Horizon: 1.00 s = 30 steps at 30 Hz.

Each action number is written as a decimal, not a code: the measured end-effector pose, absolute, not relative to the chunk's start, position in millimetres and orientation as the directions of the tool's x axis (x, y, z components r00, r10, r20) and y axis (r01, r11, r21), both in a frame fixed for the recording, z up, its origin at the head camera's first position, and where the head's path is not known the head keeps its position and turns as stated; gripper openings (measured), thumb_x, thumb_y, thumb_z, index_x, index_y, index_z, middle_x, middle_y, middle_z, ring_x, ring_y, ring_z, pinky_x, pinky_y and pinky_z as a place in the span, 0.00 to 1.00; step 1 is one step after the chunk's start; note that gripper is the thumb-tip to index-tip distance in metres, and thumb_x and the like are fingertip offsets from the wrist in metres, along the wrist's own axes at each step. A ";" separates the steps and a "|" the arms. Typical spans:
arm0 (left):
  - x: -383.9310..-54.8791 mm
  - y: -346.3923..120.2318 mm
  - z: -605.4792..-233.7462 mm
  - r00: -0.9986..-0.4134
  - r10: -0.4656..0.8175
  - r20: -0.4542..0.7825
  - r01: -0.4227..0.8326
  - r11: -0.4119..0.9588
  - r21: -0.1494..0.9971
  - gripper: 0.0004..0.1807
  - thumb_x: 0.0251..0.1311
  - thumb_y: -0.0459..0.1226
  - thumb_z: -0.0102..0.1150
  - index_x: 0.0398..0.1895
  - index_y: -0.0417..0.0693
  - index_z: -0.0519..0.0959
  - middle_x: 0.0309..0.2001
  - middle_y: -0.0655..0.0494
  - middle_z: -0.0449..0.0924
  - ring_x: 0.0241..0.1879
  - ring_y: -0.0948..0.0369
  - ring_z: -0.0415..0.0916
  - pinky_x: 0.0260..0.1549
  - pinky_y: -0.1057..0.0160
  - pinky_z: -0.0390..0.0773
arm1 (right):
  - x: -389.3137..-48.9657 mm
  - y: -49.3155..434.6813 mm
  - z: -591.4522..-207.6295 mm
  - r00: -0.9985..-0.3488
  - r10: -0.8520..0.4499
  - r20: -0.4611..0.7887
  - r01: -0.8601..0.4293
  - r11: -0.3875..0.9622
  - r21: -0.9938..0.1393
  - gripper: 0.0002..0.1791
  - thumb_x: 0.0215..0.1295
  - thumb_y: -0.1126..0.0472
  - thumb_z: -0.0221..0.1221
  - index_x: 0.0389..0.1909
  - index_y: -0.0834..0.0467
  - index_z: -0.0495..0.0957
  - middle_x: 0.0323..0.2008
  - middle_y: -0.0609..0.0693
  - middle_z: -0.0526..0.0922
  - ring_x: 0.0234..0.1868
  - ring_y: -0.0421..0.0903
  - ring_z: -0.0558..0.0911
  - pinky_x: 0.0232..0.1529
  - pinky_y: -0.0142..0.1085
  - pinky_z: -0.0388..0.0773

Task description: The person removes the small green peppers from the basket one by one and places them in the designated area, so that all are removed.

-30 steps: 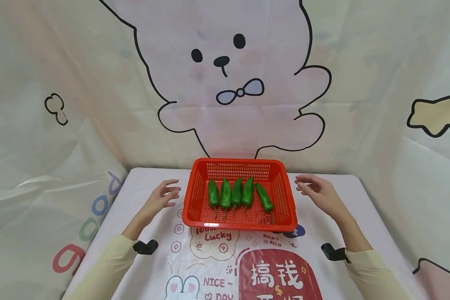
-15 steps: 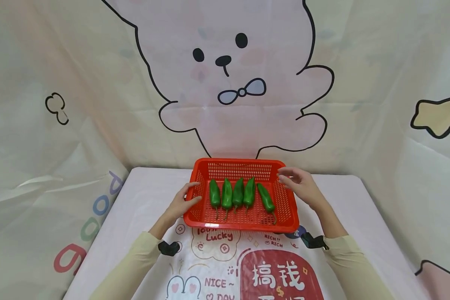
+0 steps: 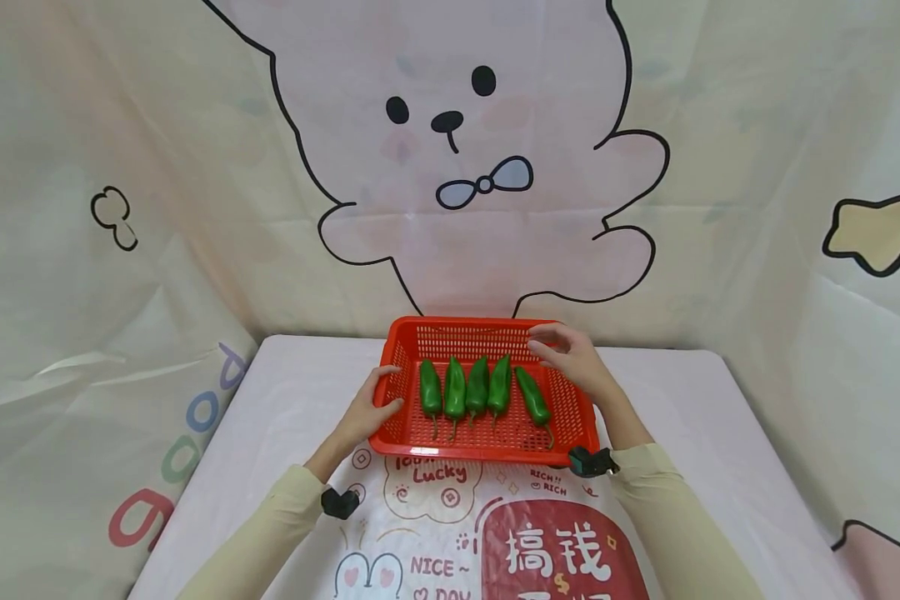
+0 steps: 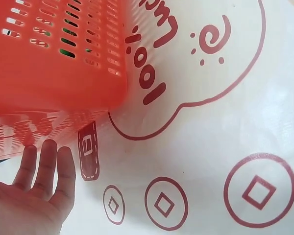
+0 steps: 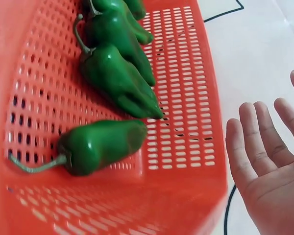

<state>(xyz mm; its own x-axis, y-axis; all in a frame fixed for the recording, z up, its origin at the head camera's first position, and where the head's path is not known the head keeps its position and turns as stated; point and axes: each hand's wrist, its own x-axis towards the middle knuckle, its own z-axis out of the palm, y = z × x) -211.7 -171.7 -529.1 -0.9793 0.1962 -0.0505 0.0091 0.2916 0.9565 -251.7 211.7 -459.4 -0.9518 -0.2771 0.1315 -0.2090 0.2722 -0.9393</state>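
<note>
The left hand [image 3: 359, 417] sat kinda loose-fingered beside the red basket [image 3: 480, 454], right hand [image 3: 576, 358] hung fingers-apart near the peppers [image 3: 477, 388].

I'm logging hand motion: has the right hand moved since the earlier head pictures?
Yes, leftward: in the head view, the right hand went from beside the red basket to overlapping it.

Back sheet [image 3: 270, 275]: pale, a big pink bear-like figure [image 3: 465, 250] outlined in black, pale blue bow tie [image 3: 484, 184].
Left sheet [image 3: 52, 333]: wrinkled, glossy streaks, coloured letters [image 3: 191, 417] climbing low down.
Right sheet [image 3: 817, 333]: creased; yellow star [image 3: 881, 233] at frame edge.
Surface [image 3: 682, 400]: white, red panel [image 3: 552, 550] bearing white characters.
Light: soft, fairly even.
</note>
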 end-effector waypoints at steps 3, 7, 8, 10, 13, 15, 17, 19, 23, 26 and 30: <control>-211.9 -170.8 -530.5 -0.980 0.194 -0.047 0.012 0.293 0.956 0.30 0.69 0.29 0.58 0.71 0.53 0.64 0.62 0.36 0.69 0.50 0.43 0.78 0.40 0.46 0.85 | -255.9 206.9 -463.5 -0.956 -0.267 0.124 -0.196 0.263 -0.945 0.22 0.73 0.59 0.62 0.61 0.66 0.75 0.57 0.64 0.78 0.54 0.63 0.80 0.52 0.52 0.81; -211.8 -169.5 -531.8 -0.979 0.201 -0.042 0.020 0.294 0.956 0.30 0.70 0.29 0.57 0.72 0.52 0.63 0.62 0.35 0.69 0.49 0.43 0.78 0.40 0.45 0.84 | -260.4 200.9 -468.7 -0.959 -0.256 0.122 -0.188 0.252 -0.949 0.22 0.72 0.60 0.63 0.61 0.67 0.75 0.57 0.64 0.78 0.54 0.62 0.80 0.52 0.54 0.80; -211.6 -169.3 -532.1 -0.979 0.202 -0.039 0.023 0.294 0.956 0.30 0.70 0.28 0.57 0.72 0.52 0.63 0.62 0.34 0.68 0.49 0.42 0.78 0.40 0.45 0.84 | -261.6 199.2 -470.0 -0.959 -0.255 0.121 -0.186 0.248 -0.951 0.22 0.72 0.60 0.63 0.61 0.67 0.75 0.57 0.64 0.78 0.54 0.62 0.80 0.52 0.54 0.80; -211.5 -169.3 -532.5 -0.979 0.199 -0.035 0.025 0.293 0.956 0.30 0.70 0.28 0.57 0.71 0.52 0.63 0.62 0.34 0.69 0.49 0.41 0.78 0.40 0.44 0.84 | -263.9 194.8 -472.9 -0.962 -0.252 0.107 -0.171 0.249 -0.953 0.21 0.72 0.60 0.63 0.60 0.68 0.75 0.56 0.64 0.78 0.54 0.62 0.80 0.52 0.54 0.80; -211.8 -170.1 -533.2 -0.981 0.192 -0.032 0.026 0.290 0.957 0.29 0.69 0.28 0.57 0.71 0.53 0.64 0.61 0.34 0.69 0.49 0.41 0.78 0.39 0.44 0.84 | -266.2 187.3 -477.4 -0.971 -0.232 0.063 -0.119 0.237 -0.964 0.21 0.72 0.60 0.63 0.60 0.66 0.76 0.56 0.63 0.78 0.55 0.61 0.79 0.53 0.55 0.79; -212.5 -170.6 -533.3 -0.982 0.186 -0.038 0.019 0.293 0.956 0.29 0.69 0.28 0.57 0.70 0.55 0.64 0.62 0.36 0.69 0.50 0.42 0.78 0.39 0.45 0.85 | -266.9 182.3 -480.7 -0.974 -0.222 0.037 -0.088 0.225 -0.970 0.22 0.73 0.59 0.63 0.61 0.67 0.75 0.57 0.63 0.78 0.56 0.62 0.78 0.55 0.56 0.77; -212.8 -171.3 -532.8 -0.982 0.183 -0.044 0.012 0.294 0.956 0.29 0.69 0.29 0.58 0.70 0.56 0.65 0.62 0.37 0.69 0.50 0.42 0.78 0.39 0.47 0.85 | -268.3 177.7 -484.8 -0.978 -0.209 0.019 -0.062 0.202 -0.977 0.23 0.73 0.59 0.62 0.62 0.68 0.74 0.57 0.64 0.77 0.58 0.64 0.77 0.57 0.59 0.74; -213.2 -171.5 -531.9 -0.982 0.181 -0.047 0.009 0.297 0.955 0.29 0.69 0.29 0.58 0.70 0.57 0.65 0.62 0.38 0.69 0.51 0.43 0.78 0.39 0.47 0.85 | -270.7 173.6 -489.0 -0.982 -0.188 0.002 -0.037 0.183 -0.982 0.25 0.73 0.59 0.63 0.62 0.70 0.72 0.57 0.65 0.77 0.59 0.64 0.76 0.59 0.60 0.73; -213.3 -171.8 -531.5 -0.982 0.182 -0.042 0.014 0.295 0.955 0.29 0.69 0.29 0.58 0.70 0.55 0.64 0.62 0.36 0.69 0.50 0.42 0.78 0.39 0.46 0.85 | -276.2 167.1 -497.7 -0.990 -0.135 -0.028 0.004 0.175 -0.985 0.27 0.71 0.58 0.64 0.63 0.70 0.73 0.56 0.63 0.79 0.58 0.61 0.78 0.58 0.58 0.74; -213.3 -171.8 -531.7 -0.982 0.184 -0.041 0.014 0.288 0.958 0.29 0.69 0.29 0.57 0.70 0.54 0.65 0.63 0.35 0.68 0.50 0.40 0.77 0.40 0.43 0.84 | -278.4 164.0 -502.6 -0.993 -0.103 -0.050 0.032 0.172 -0.985 0.26 0.70 0.58 0.65 0.63 0.68 0.74 0.55 0.62 0.79 0.57 0.60 0.78 0.58 0.57 0.75; -213.7 -171.5 -531.7 -0.981 0.191 -0.044 0.012 0.280 0.960 0.28 0.69 0.28 0.57 0.70 0.53 0.64 0.63 0.34 0.68 0.50 0.40 0.78 0.40 0.43 0.84 | -282.1 162.2 -509.4 -0.995 -0.084 -0.058 0.041 0.195 -0.980 0.25 0.69 0.59 0.66 0.62 0.68 0.75 0.54 0.63 0.79 0.55 0.62 0.79 0.58 0.57 0.75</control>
<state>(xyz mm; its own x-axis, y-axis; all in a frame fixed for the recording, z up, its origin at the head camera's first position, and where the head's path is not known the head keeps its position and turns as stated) -213.7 -171.5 -531.7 -0.9805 0.1914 -0.0440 0.0116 0.2800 0.9599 -282.1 162.2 -509.4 -0.9948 -0.0840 -0.0583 0.0409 0.1950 -0.9799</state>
